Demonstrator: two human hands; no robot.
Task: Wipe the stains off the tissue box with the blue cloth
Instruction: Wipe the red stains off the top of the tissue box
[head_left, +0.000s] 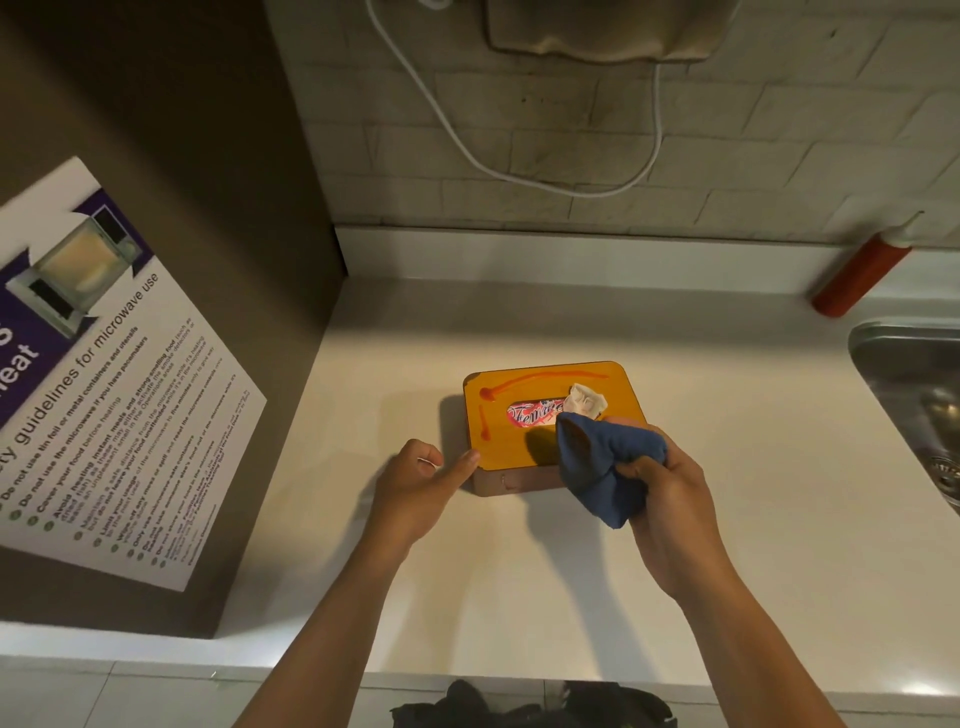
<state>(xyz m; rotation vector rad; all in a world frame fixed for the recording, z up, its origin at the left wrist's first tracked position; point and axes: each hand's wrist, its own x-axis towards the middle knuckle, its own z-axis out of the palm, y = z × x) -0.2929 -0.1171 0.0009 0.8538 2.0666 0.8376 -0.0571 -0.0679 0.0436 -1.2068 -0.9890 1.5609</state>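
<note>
Blue cloth (602, 467) bunched in right hand (662, 483), (perhaps) touching tissue box (519, 441)

kitchen counter corner, tiled wall behind

a red squeeze bottle (860, 273) leans by the steel sink (906, 364) at right; a microwave-use poster (104, 374) hangs at left; a white cable (519, 174) loops on the wall.

Pale counter (519, 571), running from a dark side panel on the left to a steel sink (904, 374) set in at the right; tissue box (498, 441) flat on it mid-counter; red bottle (857, 278) at the far right, by the wall
</note>
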